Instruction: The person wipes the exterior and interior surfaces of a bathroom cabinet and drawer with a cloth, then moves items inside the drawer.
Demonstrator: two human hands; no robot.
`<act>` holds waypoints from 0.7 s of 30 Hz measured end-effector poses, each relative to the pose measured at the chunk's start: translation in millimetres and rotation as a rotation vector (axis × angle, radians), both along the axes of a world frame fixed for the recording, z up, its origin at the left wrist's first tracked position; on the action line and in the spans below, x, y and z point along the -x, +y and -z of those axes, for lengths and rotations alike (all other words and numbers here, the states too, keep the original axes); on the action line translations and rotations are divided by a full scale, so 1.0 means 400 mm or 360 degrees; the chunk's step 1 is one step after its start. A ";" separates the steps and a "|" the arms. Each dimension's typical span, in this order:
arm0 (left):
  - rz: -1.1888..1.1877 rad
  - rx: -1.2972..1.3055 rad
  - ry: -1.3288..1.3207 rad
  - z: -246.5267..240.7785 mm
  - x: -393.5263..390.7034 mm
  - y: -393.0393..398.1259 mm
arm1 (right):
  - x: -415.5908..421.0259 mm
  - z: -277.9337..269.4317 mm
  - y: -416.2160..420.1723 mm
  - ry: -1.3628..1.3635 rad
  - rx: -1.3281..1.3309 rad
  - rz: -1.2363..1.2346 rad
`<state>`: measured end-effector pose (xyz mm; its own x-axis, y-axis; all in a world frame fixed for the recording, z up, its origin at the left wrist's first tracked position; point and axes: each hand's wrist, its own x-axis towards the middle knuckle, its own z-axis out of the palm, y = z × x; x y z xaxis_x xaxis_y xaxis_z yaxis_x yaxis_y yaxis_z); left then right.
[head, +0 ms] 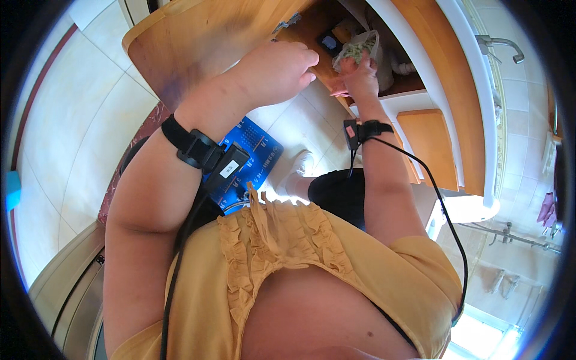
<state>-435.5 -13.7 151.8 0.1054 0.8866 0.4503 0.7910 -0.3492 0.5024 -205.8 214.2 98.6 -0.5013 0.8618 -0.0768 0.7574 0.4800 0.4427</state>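
My left hand (292, 67) is curled, palm side hidden, in front of the open wooden cabinet door (198, 40); whether anything is in it does not show. Further right, my right hand (363, 83) reaches into the cabinet at a translucent plastic bag (383, 67) with pale green contents (360, 48). A small pink thing (339, 86) shows beside its fingers, too unclear to name. The fingers partly cover the bag, so their grip cannot be made out. Both wrists carry black straps with small devices.
A dark container (330, 42) and a white pipe (403, 68) are inside the cabinet. Its metal hinge (288, 22) shows near the door. A blue printed sheet (256, 153) lies below my left forearm. The faucet (506, 47) stands at the upper right.
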 end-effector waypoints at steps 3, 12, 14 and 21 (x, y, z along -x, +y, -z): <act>-0.0007 -0.0043 -0.0027 0.006 -0.002 0.002 | -0.013 0.016 0.081 0.0258 0.0064 0.0154; 0.0019 0.0168 0.0092 -0.025 0.006 -0.006 | -0.045 0.153 0.171 0.0946 0.0691 0.0556; 0.0037 0.0097 0.0085 -0.008 0.008 -0.003 | -0.033 0.165 0.093 0.0906 0.0519 0.0286; 0.0144 0.0160 0.0105 0.000 -0.025 0.011 | 0.032 0.153 -0.047 0.1503 0.0185 0.0141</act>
<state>-425.5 -9.5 151.9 0.2131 0.9125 0.3491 0.7910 -0.3709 0.4866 -218.6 195.5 37.3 -0.3333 0.9121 0.2386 0.8132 0.4062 -0.4168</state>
